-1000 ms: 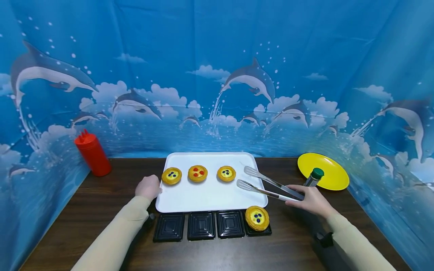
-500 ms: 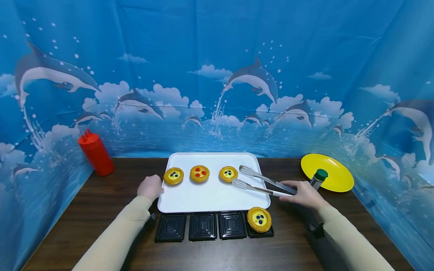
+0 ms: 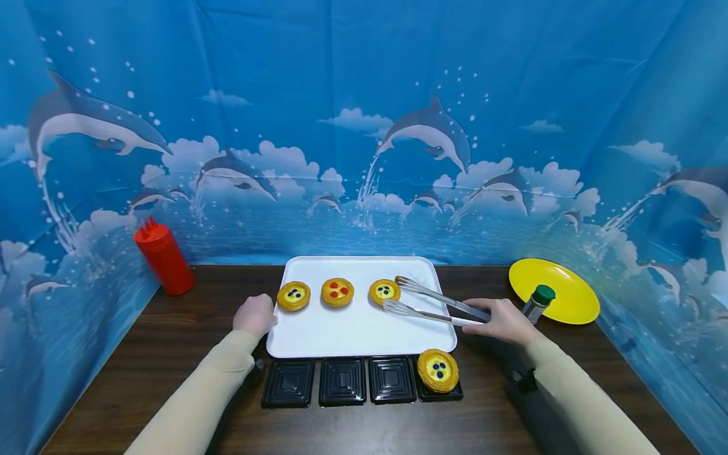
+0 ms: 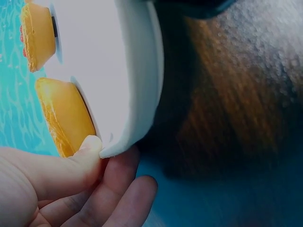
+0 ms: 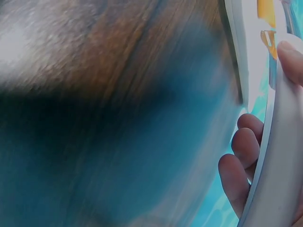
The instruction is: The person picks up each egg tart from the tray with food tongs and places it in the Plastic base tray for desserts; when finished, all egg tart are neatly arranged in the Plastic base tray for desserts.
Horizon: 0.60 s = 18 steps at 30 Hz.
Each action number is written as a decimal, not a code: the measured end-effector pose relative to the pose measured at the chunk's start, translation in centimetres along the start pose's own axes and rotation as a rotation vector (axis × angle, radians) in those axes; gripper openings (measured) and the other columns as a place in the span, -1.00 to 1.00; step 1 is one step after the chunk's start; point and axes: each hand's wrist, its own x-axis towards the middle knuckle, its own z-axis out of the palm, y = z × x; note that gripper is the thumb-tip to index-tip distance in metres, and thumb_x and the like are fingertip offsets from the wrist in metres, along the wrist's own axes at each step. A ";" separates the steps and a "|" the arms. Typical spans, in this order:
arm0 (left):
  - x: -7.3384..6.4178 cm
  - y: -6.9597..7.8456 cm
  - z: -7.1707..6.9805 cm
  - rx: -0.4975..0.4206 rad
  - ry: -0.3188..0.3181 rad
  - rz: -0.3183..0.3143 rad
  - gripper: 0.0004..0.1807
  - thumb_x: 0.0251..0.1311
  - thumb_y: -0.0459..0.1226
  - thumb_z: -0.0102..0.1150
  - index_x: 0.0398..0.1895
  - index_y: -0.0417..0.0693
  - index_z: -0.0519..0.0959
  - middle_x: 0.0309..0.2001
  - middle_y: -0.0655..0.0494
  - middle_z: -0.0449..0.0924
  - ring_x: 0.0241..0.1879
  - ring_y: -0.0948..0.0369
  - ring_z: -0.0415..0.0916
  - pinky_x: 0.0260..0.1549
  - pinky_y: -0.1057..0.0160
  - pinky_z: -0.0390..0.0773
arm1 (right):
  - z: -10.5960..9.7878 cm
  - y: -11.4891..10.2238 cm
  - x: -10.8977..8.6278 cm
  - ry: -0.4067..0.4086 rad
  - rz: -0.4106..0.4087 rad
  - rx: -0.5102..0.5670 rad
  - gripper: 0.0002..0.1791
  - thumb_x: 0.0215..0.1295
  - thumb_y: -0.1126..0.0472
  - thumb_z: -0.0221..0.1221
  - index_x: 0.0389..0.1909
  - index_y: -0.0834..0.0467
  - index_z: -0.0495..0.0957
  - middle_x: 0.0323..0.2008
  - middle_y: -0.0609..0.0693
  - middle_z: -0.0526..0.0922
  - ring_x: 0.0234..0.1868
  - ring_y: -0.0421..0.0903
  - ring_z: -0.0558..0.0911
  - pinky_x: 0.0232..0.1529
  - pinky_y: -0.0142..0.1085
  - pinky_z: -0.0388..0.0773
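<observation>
The right hand [image 3: 500, 321] has moved leftward, bringing the tongs [image 3: 452, 302] along — it is now just beside the nearest rim of the white tray [image 3: 352, 335], closer than a second ago. Out to the hand's left, the tongs' tips no longer lie apart from the tray's nearest tart [image 3: 383, 291]: they now reach its edge, one on the far side, one on the near. To the hand's right, the green-capped bottle [image 3: 538, 304] shows more of its body — the hand covered more before.

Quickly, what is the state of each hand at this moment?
Left hand: pinching the white tray at its edge.
Right hand: holding the tongs, whose tips are apart.
</observation>
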 end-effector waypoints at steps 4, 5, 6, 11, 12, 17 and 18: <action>0.0 0.0 -0.1 0.006 -0.001 0.005 -0.79 0.10 -0.36 0.30 -0.31 -0.40 0.58 -0.56 -0.02 0.53 -0.54 0.11 0.43 -0.41 0.15 0.54 | 0.1 -0.3 0.4 -0.010 0.001 0.006 -0.33 -0.02 -0.12 0.39 0.11 0.09 0.55 -0.07 0.06 0.66 -0.24 -0.10 0.55 -0.12 -0.09 0.59; -0.1 0.0 -0.1 0.008 -0.002 0.006 -0.79 0.11 -0.36 0.30 -0.31 -0.40 0.58 -0.55 -0.02 0.53 -0.53 0.10 0.43 -0.41 0.14 0.54 | 0.2 -0.4 0.5 -0.013 -0.001 0.008 -0.33 -0.02 -0.12 0.39 0.12 0.09 0.55 -0.07 0.06 0.66 -0.24 -0.10 0.55 -0.12 -0.08 0.59; -0.1 0.0 -0.1 0.009 -0.001 0.006 -0.79 0.11 -0.36 0.30 -0.30 -0.40 0.58 -0.55 -0.02 0.53 -0.53 0.11 0.43 -0.41 0.14 0.55 | 0.2 -0.4 0.6 -0.015 -0.006 0.010 -0.33 -0.02 -0.13 0.39 0.12 0.09 0.54 -0.07 0.06 0.66 -0.23 -0.10 0.56 -0.11 -0.07 0.59; -0.1 0.0 0.0 0.011 0.002 0.006 -0.79 0.10 -0.36 0.30 -0.31 -0.40 0.58 -0.56 -0.02 0.52 -0.54 0.11 0.43 -0.41 0.15 0.54 | 0.4 -0.6 1.1 -0.017 -0.022 0.007 -0.33 -0.02 -0.13 0.39 0.12 0.09 0.55 -0.06 0.04 0.66 -0.19 -0.09 0.58 -0.08 -0.05 0.57; -0.1 0.0 0.0 0.011 0.003 0.005 -0.79 0.10 -0.36 0.30 -0.31 -0.39 0.58 -0.57 -0.01 0.52 -0.55 0.11 0.43 -0.42 0.15 0.54 | 0.4 -0.7 1.2 -0.016 -0.023 0.005 -0.33 -0.03 -0.14 0.39 0.12 0.08 0.55 -0.05 0.05 0.66 -0.17 -0.07 0.59 -0.07 -0.04 0.57; -0.1 0.1 0.0 0.009 0.011 0.005 -0.79 0.09 -0.36 0.31 -0.32 -0.39 0.58 -0.59 0.00 0.50 -0.55 0.11 0.42 -0.42 0.16 0.54 | 0.6 -0.8 1.4 -0.019 -0.021 0.004 -0.30 -0.03 -0.17 0.38 0.12 0.10 0.54 -0.02 0.07 0.65 -0.10 -0.02 0.60 -0.04 -0.02 0.56; -0.1 0.1 0.0 0.010 0.012 0.006 -0.79 0.09 -0.36 0.31 -0.32 -0.39 0.58 -0.60 0.00 0.49 -0.56 0.11 0.42 -0.42 0.16 0.54 | 0.6 -0.8 1.4 -0.020 -0.021 0.006 -0.30 -0.03 -0.17 0.38 0.12 0.10 0.54 -0.02 0.07 0.65 -0.10 -0.02 0.60 -0.04 -0.01 0.56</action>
